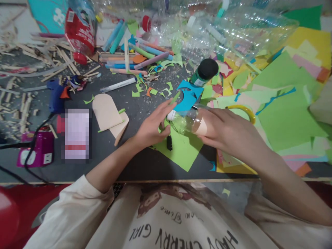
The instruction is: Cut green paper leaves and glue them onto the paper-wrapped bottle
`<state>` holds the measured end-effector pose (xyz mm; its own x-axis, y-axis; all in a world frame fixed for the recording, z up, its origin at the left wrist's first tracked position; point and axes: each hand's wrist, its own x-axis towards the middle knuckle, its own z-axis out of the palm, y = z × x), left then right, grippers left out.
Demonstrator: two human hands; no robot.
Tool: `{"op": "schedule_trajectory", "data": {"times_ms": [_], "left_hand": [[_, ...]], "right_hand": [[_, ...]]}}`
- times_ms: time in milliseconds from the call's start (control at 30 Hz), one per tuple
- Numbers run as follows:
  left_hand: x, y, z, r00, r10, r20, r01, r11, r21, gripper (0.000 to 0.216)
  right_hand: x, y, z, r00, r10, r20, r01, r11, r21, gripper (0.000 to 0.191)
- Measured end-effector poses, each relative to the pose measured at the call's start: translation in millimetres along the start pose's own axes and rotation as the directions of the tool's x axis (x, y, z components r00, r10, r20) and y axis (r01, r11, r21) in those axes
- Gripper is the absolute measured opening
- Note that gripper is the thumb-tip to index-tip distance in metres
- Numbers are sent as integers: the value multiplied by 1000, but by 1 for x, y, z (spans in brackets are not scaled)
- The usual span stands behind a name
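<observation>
A small clear plastic bottle (183, 123) lies on its side between my hands, its white cap (171, 115) pointing left. My right hand (220, 126) is wrapped round the bottle's bottom end. At the neck, my left hand (153, 125) has its fingers and thumb closed about the cap. A thin green strip (176, 98) shows by the left fingertips; whether they touch it I cannot tell. Under the bottle lies a light green paper sheet (185, 155) with a black pen cap (169, 142) on it. Blue cut paper (187, 98) sits just beyond the bottle.
Behind stands a dark green jar with black lid (206, 71). Coloured paper sheets (285, 103) and yellow-handled scissors (243, 109) are at right. At left are a blue glue gun (55, 95), a pen (119, 84) and beige cut-outs (107, 110). Large plastic bottles (197, 31) line the back.
</observation>
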<state>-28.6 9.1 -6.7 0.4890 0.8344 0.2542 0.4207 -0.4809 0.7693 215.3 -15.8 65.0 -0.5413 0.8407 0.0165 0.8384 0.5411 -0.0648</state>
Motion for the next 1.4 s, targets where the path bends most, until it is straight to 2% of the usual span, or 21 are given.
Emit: {"op": "schedule_trajectory", "data": {"times_ms": [67,133,200,333,500,833,1033,1233,1400], "left_hand": [[0,-2,-2,994,23,-102,-33,995,-93,50],[0,-3,-4,974,-2,-227,-37,985,-167,46],[1,-3,-5,955,-38,-293,-24,978,-206,43],[4,-2,-5,954,-54,-294,-15,974,-226,38],[4,-2,-5,944,-59,-324,-15,975,-222,40],[3,-3,-6,942,-31,-335,-25,986,-163,38],[3,-3,-6,940,-89,-328,36,986,-163,39],[4,-11,0,892,-144,-428,-20,935,-354,35],[6,-12,3,895,-227,-384,-3,858,-514,27]], "right_hand": [[0,1,-2,1000,23,-14,-23,1000,15,49],[0,2,-4,999,47,-26,-46,998,37,52],[0,3,-6,997,68,-32,-66,996,58,53],[2,1,-9,994,107,-29,-104,991,87,54],[4,-2,-5,995,96,-11,-95,992,86,55],[5,-8,8,992,102,-74,-92,988,122,54],[5,-12,16,986,125,-107,-108,982,152,53],[7,-18,22,987,133,-88,-119,982,145,54],[10,-23,24,983,170,-64,-160,978,137,56]]}}
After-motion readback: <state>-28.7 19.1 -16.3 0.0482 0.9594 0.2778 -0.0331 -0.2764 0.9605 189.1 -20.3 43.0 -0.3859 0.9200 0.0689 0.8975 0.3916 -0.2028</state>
